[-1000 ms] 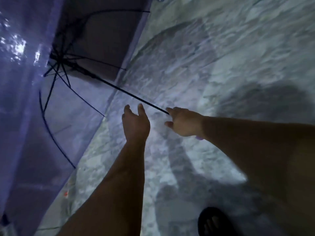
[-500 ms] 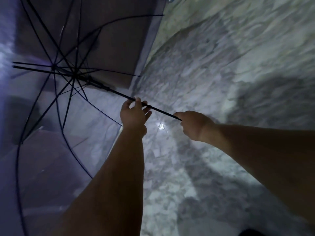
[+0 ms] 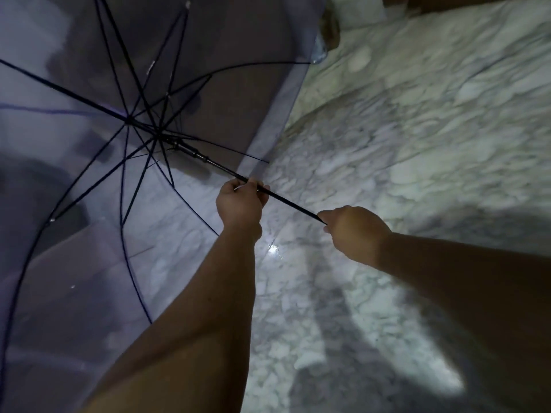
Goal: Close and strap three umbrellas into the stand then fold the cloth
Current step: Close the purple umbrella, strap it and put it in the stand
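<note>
The open umbrella with a see-through, purple-tinted canopy and thin black ribs (image 3: pixel 128 120) fills the upper left and left of the frame, its inside turned toward me and its ribs fanning out from the hub. Its slim black metal shaft (image 3: pixel 290 202) runs from that hub down to the right, toward the middle of the frame. My left hand (image 3: pixel 240 202) is wrapped around the shaft just below the canopy's edge, fingers curled over it and thumb pressed against it. My right hand (image 3: pixel 353 231) is closed around the shaft's lower end, right of centre, so the handle is hidden inside my fist. A bare stretch of shaft shows between my two hands. Both bare forearms reach in from the bottom edge. Beneath everything lies the white and grey marble floor (image 3: pixel 417 129), with a small bright glint (image 3: pixel 272 250) just below my hands.
</note>
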